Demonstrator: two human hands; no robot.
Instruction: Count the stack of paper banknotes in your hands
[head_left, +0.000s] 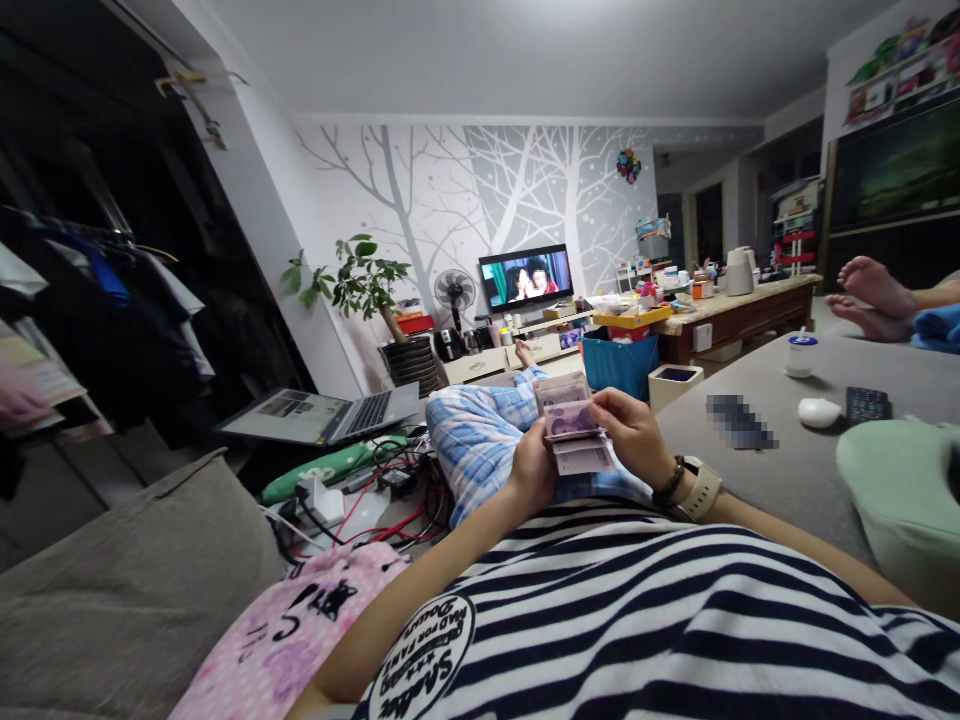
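Observation:
A stack of purple banknotes (pixel 571 420) is held between my two hands, above my lap. My left hand (pixel 534 462) grips the stack at its left side, with the fingers mostly hidden behind the notes. At the upper right edge, my right hand (pixel 628 425) pinches the notes between thumb and fingers. Some notes stand up at the top, and others fold down at the bottom. Beneath the hands are blue plaid trousers (pixel 469 430). A pale watch (pixel 703 490) and a dark bracelet sit on my right wrist.
On my left lie an open laptop (pixel 330 415), tangled cables (pixel 409 490) and a pink blanket (pixel 292 630). To the right, a grey sofa surface (pixel 757 500) bears a white mouse (pixel 819 412), a small keypad (pixel 868 405) and a green neck pillow (pixel 892 470). Another person's feet (pixel 874 295) rest beyond.

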